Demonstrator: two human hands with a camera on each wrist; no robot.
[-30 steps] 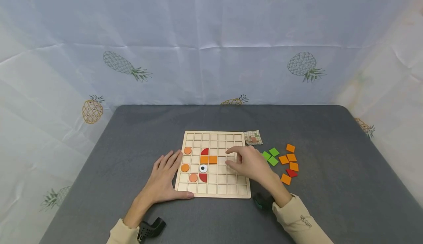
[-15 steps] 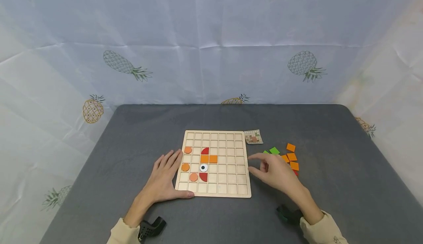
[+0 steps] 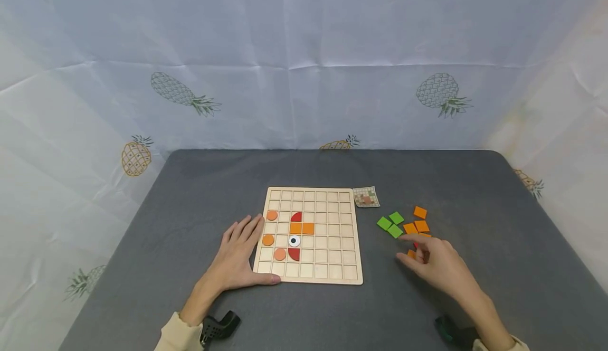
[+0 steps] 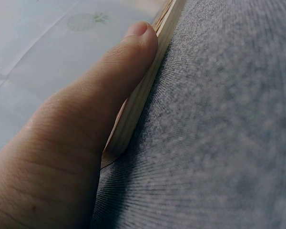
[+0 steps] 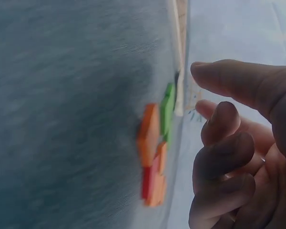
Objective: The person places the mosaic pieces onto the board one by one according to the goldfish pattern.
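A wooden grid board [image 3: 333,242] lies on the table, bearing two red quarter-circle pieces [image 3: 295,255], two orange squares [image 3: 308,228], a white eye disc [image 3: 294,241] and several orange discs [image 3: 268,240]. My left hand [image 3: 237,253] rests on its lower left corner, fingers spread along the left side. In the left wrist view the thumb [image 4: 128,57] lies along the board's edge [image 4: 140,95]. My right hand [image 3: 442,264] hovers by the loose orange tiles [image 3: 410,228], partly covering them and a red piece [image 5: 149,181]. Its thumb and index finger are apart with nothing between; the other fingers are curled.
Several green tiles [image 3: 395,230] lie between the board and the orange tiles. A small printed pattern card [image 3: 366,197] touches the board's upper right corner. The grey table [image 3: 228,182] backs onto a pineapple-print cloth [image 3: 304,103].
My right hand has moved from over the board's right half, rightward and toward me, to the loose tiles. My left hand and the pieces on the board have stayed put.
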